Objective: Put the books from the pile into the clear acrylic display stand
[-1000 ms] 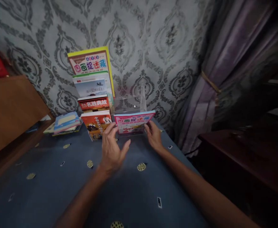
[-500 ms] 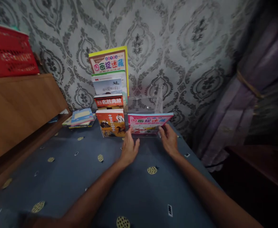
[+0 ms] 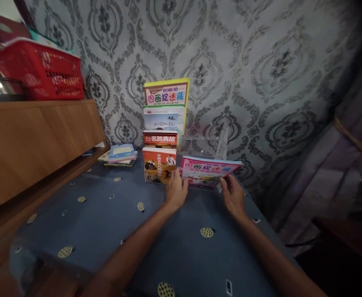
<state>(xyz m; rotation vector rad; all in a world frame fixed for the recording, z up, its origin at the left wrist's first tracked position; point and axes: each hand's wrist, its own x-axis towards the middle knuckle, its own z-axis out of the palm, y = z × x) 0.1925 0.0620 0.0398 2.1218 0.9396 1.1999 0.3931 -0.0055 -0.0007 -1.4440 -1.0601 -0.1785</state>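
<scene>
A pink picture book point(image 3: 210, 170) with a light blue top edge and colourful Chinese title stands slightly tilted at the lower right of a clear plastic tiered rack point(image 3: 199, 145). At its left edge is my left hand point(image 3: 176, 190), fingers against the edge and thumb in front. My right hand point(image 3: 233, 196) grips the lower right corner, thumb on the cover. The rack's left column bears an orange book point(image 3: 159, 165), a red-topped book point(image 3: 160, 139), a pale blue book point(image 3: 161, 121) and a yellow-edged book point(image 3: 166, 91) at the back.
A small stack of books point(image 3: 120, 154) lies at the far left of the blue patterned tablecloth point(image 3: 106, 222). Beyond it is a wooden cabinet point(image 3: 41, 144) with a red basket point(image 3: 41, 70) on top. Patterned wallpaper rises behind; a tied curtain point(image 3: 317, 185) hangs at right.
The camera view has swung left, so everything appears further right and more of the basket shows. Both hands stay at the pink book, whose right side now tilts lower.
</scene>
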